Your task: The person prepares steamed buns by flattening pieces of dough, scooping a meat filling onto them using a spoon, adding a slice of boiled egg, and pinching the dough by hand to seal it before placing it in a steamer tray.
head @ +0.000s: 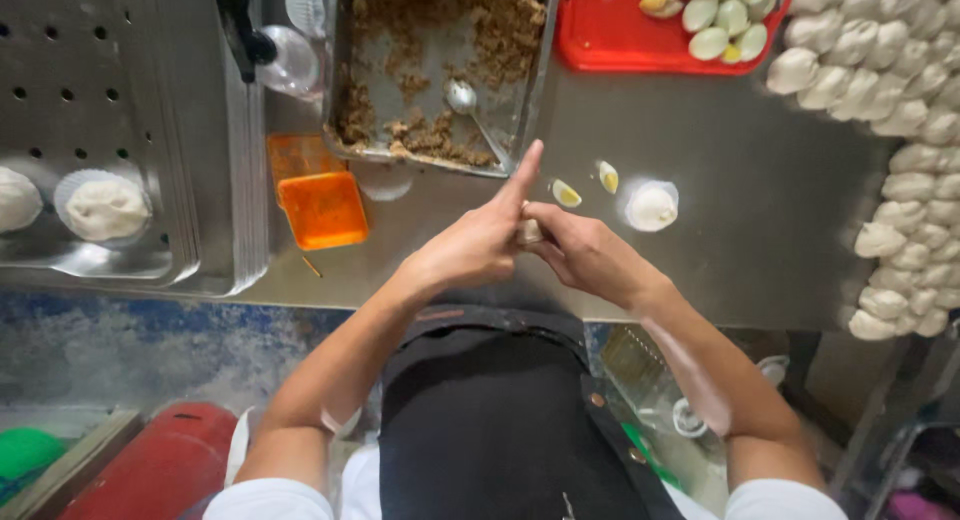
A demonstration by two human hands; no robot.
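two hands meet over the grey metal table (720, 180), just in front of a black apron (500, 420). the left hand (470, 245) is curled tight around a small lump of dough (529, 232), with one finger sticking straight out. the right hand (585, 252) is curled on the other side of the dough and pinches it too. only a little bit of the dough shows between them.

just past the hands lie two egg wedges (586, 184) and a white dough ball (652, 206) on the table. an orange scraper (320, 208) lies to the left. further left, a metal tray with holes (110, 100) holds a finished bun (105, 207) in a paper cup.

farther back, a metal pan (440, 65) holds brown filling and a spoon (470, 110). next to it, a red tray (620, 35) holds egg pieces. many dough balls (900, 130) sit in rows on the right.
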